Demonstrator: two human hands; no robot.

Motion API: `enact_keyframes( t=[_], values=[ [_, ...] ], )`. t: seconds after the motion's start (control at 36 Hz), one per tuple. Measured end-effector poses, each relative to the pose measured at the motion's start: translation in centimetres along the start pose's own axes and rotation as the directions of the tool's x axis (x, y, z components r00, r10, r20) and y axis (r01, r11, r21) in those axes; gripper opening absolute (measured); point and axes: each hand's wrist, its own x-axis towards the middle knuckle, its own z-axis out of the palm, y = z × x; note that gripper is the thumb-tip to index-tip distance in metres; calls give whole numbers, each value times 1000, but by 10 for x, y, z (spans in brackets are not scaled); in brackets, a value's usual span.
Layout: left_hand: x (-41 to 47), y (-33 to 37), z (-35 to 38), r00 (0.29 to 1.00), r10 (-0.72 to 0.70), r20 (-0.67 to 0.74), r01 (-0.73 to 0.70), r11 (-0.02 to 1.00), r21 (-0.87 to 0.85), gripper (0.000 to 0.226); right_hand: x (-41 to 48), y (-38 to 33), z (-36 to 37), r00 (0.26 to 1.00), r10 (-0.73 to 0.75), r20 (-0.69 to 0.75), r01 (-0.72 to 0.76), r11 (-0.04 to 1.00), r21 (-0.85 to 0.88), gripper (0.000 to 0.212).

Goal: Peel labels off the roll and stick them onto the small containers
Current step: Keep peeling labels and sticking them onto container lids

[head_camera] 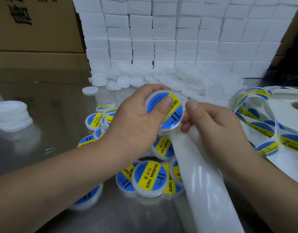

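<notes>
From the head view. Grips in the left hand (138, 126) a small round container (159, 107), raised above the tabletop (52, 101) near the middle of the picture. Curls the left fingers (150, 91) round its far rim and presses the thumb flat on the blue and yellow label (174, 113) that covers its top.

Pinches with the right hand (217, 130) the upper end of a white backing strip (200, 179), just beside the right edge of the container. Has the right fingers (187, 125) curled close together at that place, with the thumb on top. Runs from this pinch down to the bottom edge of the picture, under the right forearm.

Below the hands, on the tabletop: a heap of labelled containers (150, 179), overlapping, some tilted, with SOLDERING PASTE readable on the nearest one.

To the right: a label roll (279, 105), lying flat, and in front of it a loose loop of strip (262, 130) with more of the same labels.

Behind the hands: a pile of plain white containers (145, 78) at the foot of a wall of white blocks (178, 31).

At the far left: a stack of white round pieces (10, 115); cannot tell if lids or containers.

At the upper left: cardboard boxes (35, 31).
</notes>
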Motion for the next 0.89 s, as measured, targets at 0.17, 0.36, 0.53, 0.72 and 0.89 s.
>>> enact_keyframes(
  t=[0.17,0.36,0.53,0.72,0.89],
  values=[
    [1,-5,0,999,-33,37,33,999,11,21,-2,3,4,997,-30,78,38,994,-99,28],
    [8,-7,-5,998,53,42,-60,976,208,23,-2,3,2,999,-30,43,32,997,-65,30],
    [28,-17,-21,999,35,-10,-26,877,479,28,-1,0,0,999,-42,-34,41,999,-24,26],
    [42,-39,-27,986,-161,53,59,620,782,25,-2,1,1,997,-71,7,70,994,80,16],
    [33,-26,-24,994,111,-1,-79,718,692,23,-5,-3,3,998,-68,11,63,964,260,18]
  ],
)
